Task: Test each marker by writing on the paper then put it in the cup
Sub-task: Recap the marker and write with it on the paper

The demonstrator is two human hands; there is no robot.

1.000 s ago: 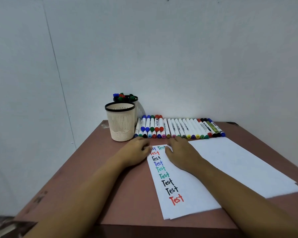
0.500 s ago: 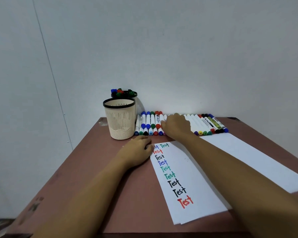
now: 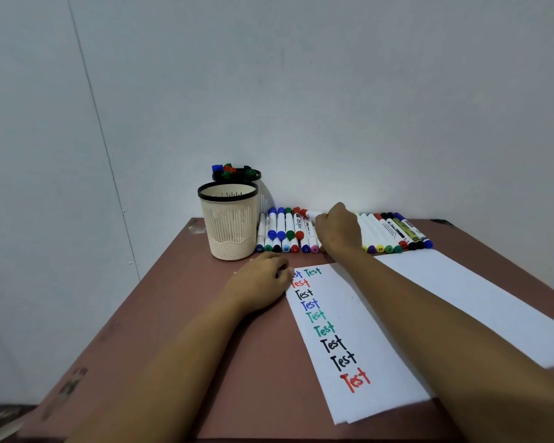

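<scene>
1. The right hand is curled around a red-capped marker, which is gripped by its white barrel.
2. This marker is held just above the row of markers, lying crosswise to them, with its red cap pointing towards the left.
3. The row is laid side by side along the far edge of the table, close to the wall, with coloured caps shown at both ends.
4. The left hand is rested palm down on the table with loosely bent fingers; nothing is held in it, and its fingertips are laid on the top left corner of the paper.
5. The word "Test" is seen written on the paper several times in a column, in red, black, blue and green ink.
6. A cream cup with a black rim is stood at the left end of the row, just beside it.
7. A second cup, with coloured marker caps sticking out, is placed directly behind the first.
8. Another white sheet is seen on the right side of the table.
</scene>
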